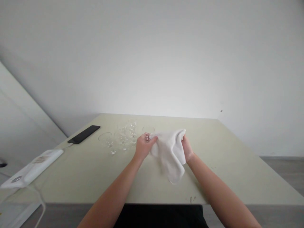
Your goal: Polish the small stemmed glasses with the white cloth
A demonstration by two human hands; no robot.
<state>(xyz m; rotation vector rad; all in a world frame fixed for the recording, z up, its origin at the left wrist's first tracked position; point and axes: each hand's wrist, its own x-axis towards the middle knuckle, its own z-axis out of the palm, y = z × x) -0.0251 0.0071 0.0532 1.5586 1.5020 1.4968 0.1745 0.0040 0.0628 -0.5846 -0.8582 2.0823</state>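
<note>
My left hand (pixel 143 146) is closed near the middle of the table, its fingers round the lower part of a clear stemmed glass (pixel 148 128). Skin shows pinkish through the glass between thumb and fingers. A white cloth (pixel 169 152) meets the left thumb and hangs in folds across to my right hand (pixel 187 148). That hand grips the cloth from its far right side, with most of its fingers hidden behind the fabric. Just left of my left hand, several clear stemmed glasses (pixel 123 134) stand in a group on the table, overlapping one another.
A pale table (pixel 228 177) reaches to the wall. Toward its left edge lie a black phone-like slab (pixel 84 134) with a cable and a white power strip (pixel 33 167). A white cord (pixel 41 199) hangs over the front left edge. A white panel stands at far left.
</note>
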